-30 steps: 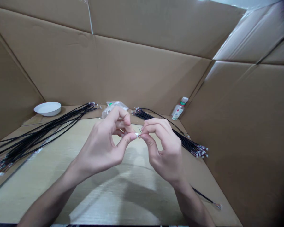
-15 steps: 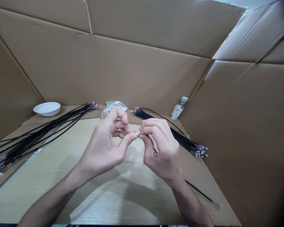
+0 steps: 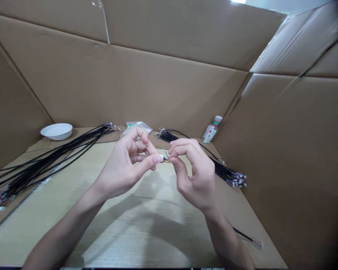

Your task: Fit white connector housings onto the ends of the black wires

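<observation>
Cardboard walls [image 3: 174, 86], tabletop [image 3: 124, 232] beneath connector [image 3: 162, 158]

No wording can be made out on the label [image 3: 210, 135] of the bottle [image 3: 213, 129] at back right or in the green marking [image 3: 130, 125] on the plastic bag [image 3: 140, 125].

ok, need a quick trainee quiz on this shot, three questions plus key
1. Which grip pinches the white connector?
2. True or false: the white bowl stands on the right-hand side, beside the bottle.
3. Fill in: a plastic ____ lies between the far ends of the left cable bundle and the right cable bundle.

Key:
1. The left grip.
2. False; the white bowl is at far left, the bottle toward the right.
3. bag.
</observation>
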A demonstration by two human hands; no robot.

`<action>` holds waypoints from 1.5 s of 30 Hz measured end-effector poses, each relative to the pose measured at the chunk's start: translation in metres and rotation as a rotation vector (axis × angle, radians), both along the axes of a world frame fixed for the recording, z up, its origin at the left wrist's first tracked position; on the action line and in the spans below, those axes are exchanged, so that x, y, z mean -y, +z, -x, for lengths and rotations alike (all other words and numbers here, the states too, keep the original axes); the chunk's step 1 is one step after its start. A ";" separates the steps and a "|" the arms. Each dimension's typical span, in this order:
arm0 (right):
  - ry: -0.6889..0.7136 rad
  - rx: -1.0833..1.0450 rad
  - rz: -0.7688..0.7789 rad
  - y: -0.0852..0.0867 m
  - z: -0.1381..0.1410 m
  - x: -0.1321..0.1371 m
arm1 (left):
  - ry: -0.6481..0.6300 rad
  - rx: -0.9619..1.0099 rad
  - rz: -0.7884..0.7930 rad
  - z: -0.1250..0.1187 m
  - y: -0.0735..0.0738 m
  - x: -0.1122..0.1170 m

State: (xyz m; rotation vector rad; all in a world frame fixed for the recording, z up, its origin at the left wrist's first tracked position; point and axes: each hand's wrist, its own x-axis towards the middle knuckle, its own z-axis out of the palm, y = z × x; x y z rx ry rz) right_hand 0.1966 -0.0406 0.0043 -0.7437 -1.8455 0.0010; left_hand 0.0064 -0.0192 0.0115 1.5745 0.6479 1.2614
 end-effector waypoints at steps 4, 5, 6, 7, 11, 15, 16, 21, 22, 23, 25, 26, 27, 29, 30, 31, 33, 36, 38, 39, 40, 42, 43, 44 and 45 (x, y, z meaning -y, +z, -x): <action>-0.024 -0.032 0.013 0.006 -0.007 0.004 | -0.001 -0.004 -0.014 0.004 0.003 -0.001; -0.025 -0.028 0.009 0.006 -0.007 0.005 | -0.013 -0.009 -0.007 0.004 0.003 0.000; -0.024 -0.020 0.006 0.006 -0.006 0.005 | -0.025 -0.011 0.002 0.004 0.003 0.000; -0.020 -0.012 0.003 0.006 -0.004 0.006 | -0.035 -0.009 0.010 0.003 0.003 0.001; -0.015 0.014 0.005 0.004 0.002 0.006 | -0.045 -0.001 0.024 0.000 0.001 0.002; -0.036 -0.001 0.009 0.004 0.003 0.006 | -0.038 -0.005 0.033 -0.001 -0.001 0.001; -0.040 -0.003 0.012 0.004 0.002 0.006 | -0.036 -0.009 0.032 -0.001 -0.001 0.001; -0.033 0.012 0.011 0.004 0.001 0.006 | -0.026 -0.026 0.024 -0.001 0.000 0.000; -0.034 0.013 0.010 0.004 0.001 0.006 | -0.027 -0.028 0.024 -0.001 -0.001 0.000; -0.039 0.013 0.009 0.003 0.002 0.005 | -0.027 -0.028 0.024 -0.002 -0.001 0.000; -0.049 0.016 0.007 0.003 0.003 0.005 | -0.024 -0.030 0.022 -0.002 -0.001 0.001; -0.053 0.020 0.005 0.003 0.003 0.005 | -0.019 -0.033 0.019 -0.003 -0.001 0.001; -0.058 0.027 0.002 0.003 0.004 0.005 | -0.009 -0.039 0.014 -0.003 -0.001 0.002; -0.070 0.047 -0.009 0.002 0.005 0.006 | 0.024 -0.062 -0.009 -0.005 -0.001 0.005; -0.076 0.062 -0.014 0.001 0.005 0.006 | 0.044 -0.081 -0.027 -0.006 -0.001 0.006; -0.081 0.079 -0.020 0.000 0.006 0.006 | 0.062 -0.102 -0.047 -0.006 -0.001 0.008; -0.089 0.108 -0.033 -0.001 0.007 0.007 | 0.091 -0.140 -0.086 -0.008 0.000 0.010; -0.090 0.122 -0.042 -0.002 0.007 0.007 | 0.117 -0.167 -0.117 -0.009 0.000 0.011; -0.076 0.110 -0.031 -0.002 0.007 0.006 | 0.111 -0.168 -0.113 -0.008 0.000 0.011; -0.058 0.086 -0.012 -0.002 0.007 0.005 | 0.099 -0.161 -0.101 -0.007 0.000 0.010; -0.030 0.045 0.018 -0.002 0.006 0.004 | 0.081 -0.146 -0.085 -0.006 0.000 0.009; 0.053 -0.083 0.113 -0.002 0.005 0.001 | 0.036 -0.098 -0.039 -0.002 0.000 0.007; 0.106 -0.156 0.172 -0.002 0.004 0.000 | 0.013 -0.069 -0.015 -0.001 0.000 0.005; 0.163 -0.217 0.235 -0.003 0.003 -0.002 | -0.006 -0.039 0.009 0.000 0.000 0.003; 0.213 -0.258 0.297 -0.004 0.003 -0.004 | -0.021 -0.011 0.032 0.001 0.000 0.000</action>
